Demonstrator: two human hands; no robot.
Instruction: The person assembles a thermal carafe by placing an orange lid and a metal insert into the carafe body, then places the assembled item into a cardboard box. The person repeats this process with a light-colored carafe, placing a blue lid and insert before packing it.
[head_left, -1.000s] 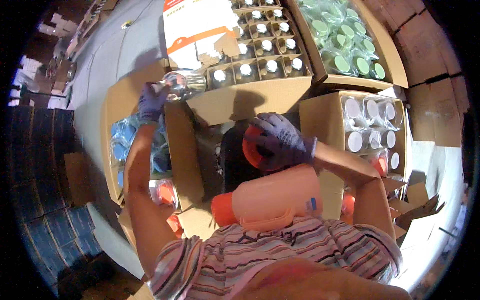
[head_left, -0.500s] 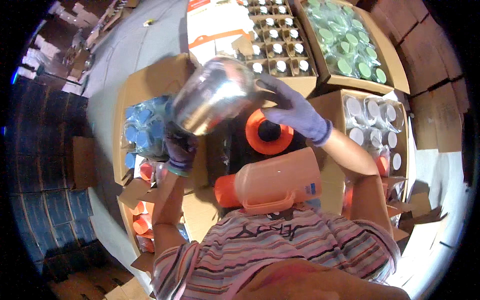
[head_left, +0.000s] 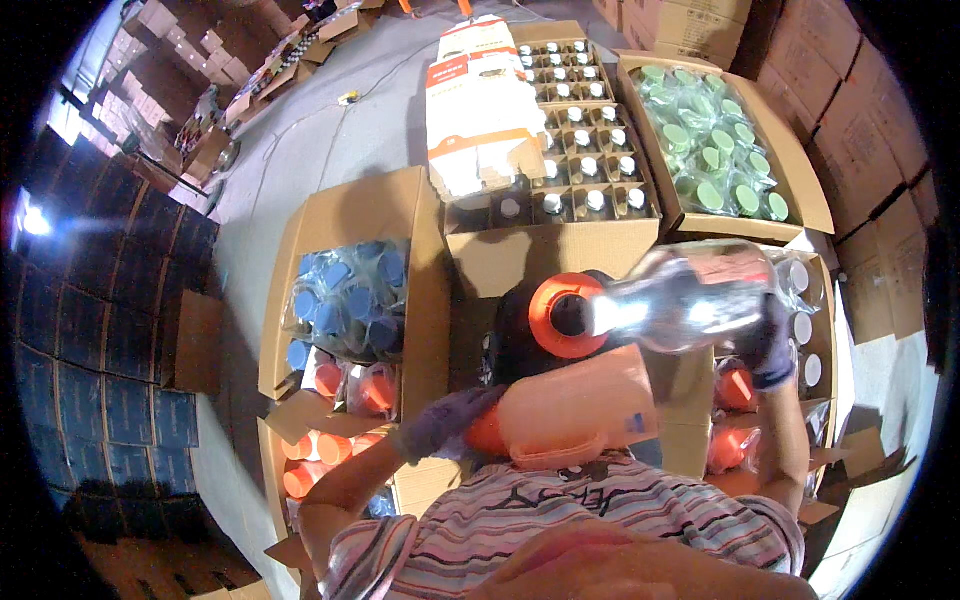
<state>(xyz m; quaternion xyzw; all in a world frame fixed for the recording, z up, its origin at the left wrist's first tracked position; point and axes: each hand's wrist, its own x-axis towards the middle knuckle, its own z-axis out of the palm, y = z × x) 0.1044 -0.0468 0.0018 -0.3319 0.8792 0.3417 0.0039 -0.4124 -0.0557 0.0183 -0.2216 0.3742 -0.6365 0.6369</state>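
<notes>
My right hand (head_left: 768, 345) is closed around the wide end of a shiny, silvery glass flask (head_left: 700, 297), a mirror-like liner lying nearly sideways. Its narrow neck points left and overlaps the edge of an orange ring (head_left: 545, 322) with a dark centre, which sits on a black piece. Close to my shirt lies a peach plastic jug (head_left: 575, 405) with a handle and an orange-red end. My left hand (head_left: 440, 422) is wrapped at that orange-red end; its fingertips are partly hidden.
On the left stand cartons of blue-capped (head_left: 345, 300) and orange-red pieces (head_left: 333, 448). Ahead is a divided carton of white-topped bottles (head_left: 590, 165) beside a carton of green-capped pieces (head_left: 710, 145). A carton of white-capped pieces (head_left: 802, 328) stands right, near stacked cartons (head_left: 830, 80).
The silvery flask has swung from the left to the right and is now in my right hand. My left hand has let it go and come down to the jug. The view has shifted.
</notes>
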